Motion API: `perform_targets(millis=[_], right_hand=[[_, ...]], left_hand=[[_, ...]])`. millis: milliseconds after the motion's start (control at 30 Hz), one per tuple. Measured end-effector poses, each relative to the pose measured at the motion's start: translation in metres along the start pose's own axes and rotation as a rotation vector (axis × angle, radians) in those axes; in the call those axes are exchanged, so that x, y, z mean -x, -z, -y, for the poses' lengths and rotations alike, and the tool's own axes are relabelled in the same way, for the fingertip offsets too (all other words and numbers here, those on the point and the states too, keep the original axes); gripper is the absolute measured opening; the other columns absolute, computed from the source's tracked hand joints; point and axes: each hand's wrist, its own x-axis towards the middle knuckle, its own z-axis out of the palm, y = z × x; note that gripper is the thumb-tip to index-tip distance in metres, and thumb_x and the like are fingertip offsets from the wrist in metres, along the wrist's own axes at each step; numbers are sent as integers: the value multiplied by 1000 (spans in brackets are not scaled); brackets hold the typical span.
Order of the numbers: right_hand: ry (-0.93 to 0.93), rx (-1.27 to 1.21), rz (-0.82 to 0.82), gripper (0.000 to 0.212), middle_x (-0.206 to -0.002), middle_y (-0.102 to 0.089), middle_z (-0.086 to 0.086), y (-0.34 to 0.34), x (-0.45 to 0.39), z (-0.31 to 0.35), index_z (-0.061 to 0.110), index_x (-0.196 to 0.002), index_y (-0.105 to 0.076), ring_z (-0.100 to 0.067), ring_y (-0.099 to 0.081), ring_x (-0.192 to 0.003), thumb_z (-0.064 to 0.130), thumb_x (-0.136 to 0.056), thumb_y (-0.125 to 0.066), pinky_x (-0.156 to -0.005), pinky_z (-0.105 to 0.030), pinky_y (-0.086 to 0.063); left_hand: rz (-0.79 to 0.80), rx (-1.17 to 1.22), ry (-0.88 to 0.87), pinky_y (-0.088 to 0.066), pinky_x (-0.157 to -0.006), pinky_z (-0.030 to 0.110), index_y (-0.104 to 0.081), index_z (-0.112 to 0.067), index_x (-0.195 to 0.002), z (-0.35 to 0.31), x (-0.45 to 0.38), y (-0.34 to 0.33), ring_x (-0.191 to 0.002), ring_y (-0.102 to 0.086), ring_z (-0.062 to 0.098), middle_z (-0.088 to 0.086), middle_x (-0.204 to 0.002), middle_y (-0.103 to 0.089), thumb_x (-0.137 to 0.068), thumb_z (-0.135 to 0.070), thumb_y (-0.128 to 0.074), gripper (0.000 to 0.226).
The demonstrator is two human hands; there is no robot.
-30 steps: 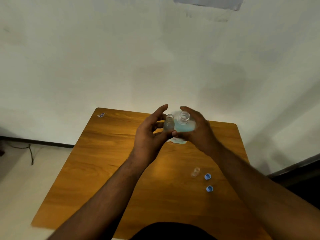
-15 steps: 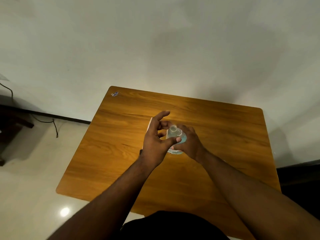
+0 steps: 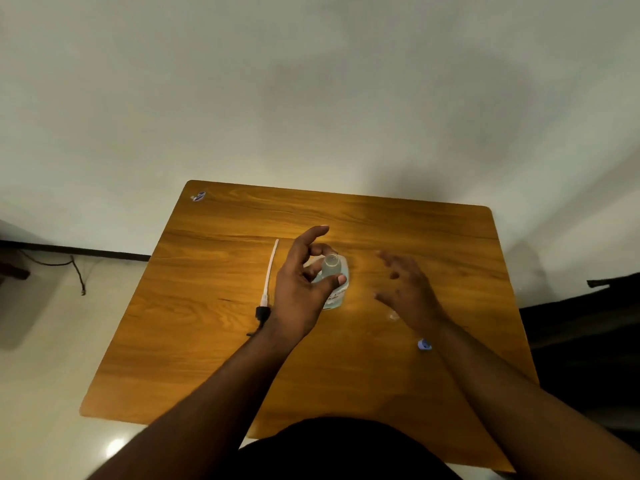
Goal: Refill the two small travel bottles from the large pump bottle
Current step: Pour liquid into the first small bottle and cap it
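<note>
Pinching a small travel bottle (image 3: 330, 265) between thumb and fingers, left hand (image 3: 301, 289) keeps it over the large bottle (image 3: 337, 292) at table (image 3: 214, 271) centre; right hand (image 3: 408, 289), blurred, spread and empty, at 3 o'clock. Pump (image 3: 268, 282) removed, lying at 9 o'clock, presumably for pouring.

Two hands are showing over one wooden table (image 3: 214, 341): the left hand (image 3: 298, 292) at the centre of the frame and the right hand (image 3: 407, 289), blurred, just right of centre. Two bottles are showing at the centre: one small clear travel bottle (image 3: 330, 266) and one large bottle (image 3: 339, 289) behind it. One pump head with its white tube (image 3: 268, 278) is lying left of centre. One blue cap (image 3: 424, 344) is sitting at lower right of centre, and one small clear object (image 3: 393, 316), too blurred to identify, is lying above it. One sticker (image 3: 198, 196) is showing at the table's upper left corner.
</note>
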Motion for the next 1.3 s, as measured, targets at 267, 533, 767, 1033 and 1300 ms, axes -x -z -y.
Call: perform_targets(millis=[267,533,767,1033,1300], right_hand=[[-338,86,66,21,-103,-64,-7,32,49,-91,12,-99,-70,-15,-58,-86,10,-78,-70,-75,-27,-46],[-383,235,189,44,-123,-55,-6,-6,69,-121,15,-121,-61,-26,-55,-112,19,-79,-73,-89,-31,-43],[-398,300,232,18,-114,-61,-6,-21,78,-131,19,-103,-64,-21,-57,-98,12,-87,-59,-78,-28,-45],[-548,-710,-155,17,-97,-69,-12,26,69,-35,12,-92,-69,-24,-66,-86,3,-78,-71,-73,-35,-56],[-72,-797,-127,31,-108,-71,1,97,54,84,25,-110,-66,-13,-66,-101,11,-83,-68,-76,-24,-56]], left_hand=[[162,33,57,-59,-81,37,-47,-22,-135,5,8,-40,-98,-67,19,12,-108,-60,-75,9,-74,72],[225,-16,148,-55,-92,50,-68,-17,-110,17,14,-67,-106,-66,16,3,-112,-69,-72,-1,-80,43],[240,21,177,-54,-89,31,-69,-12,-113,17,18,-67,-100,-68,11,-3,-98,-75,-74,1,-78,42],[229,-103,86,-46,-103,30,-70,-11,-111,8,17,-53,-120,-58,3,-5,-123,-67,-81,-12,-75,31],[190,-214,2,-52,-95,32,-59,-19,-128,-12,14,-38,-103,-64,7,-6,-115,-68,-80,-16,-76,51]])
